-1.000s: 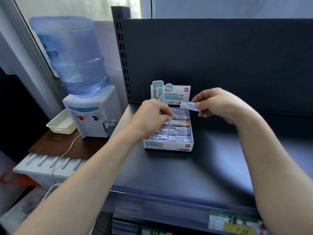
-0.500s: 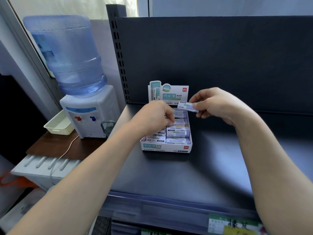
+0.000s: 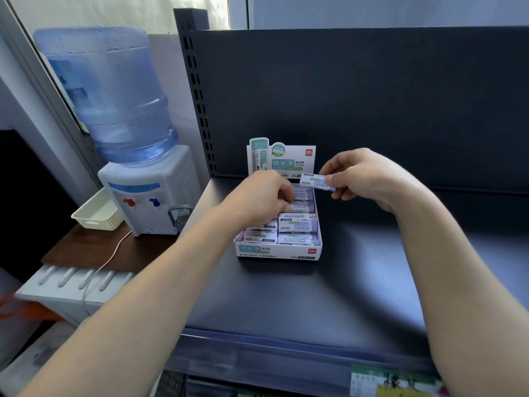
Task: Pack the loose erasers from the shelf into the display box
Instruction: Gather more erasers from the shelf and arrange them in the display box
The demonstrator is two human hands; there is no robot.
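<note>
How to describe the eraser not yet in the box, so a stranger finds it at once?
On the dark shelf stands a white display box of erasers. Above its back right corner, the right hand pinches one eraser; it alone is held in the air, not packed.
</note>
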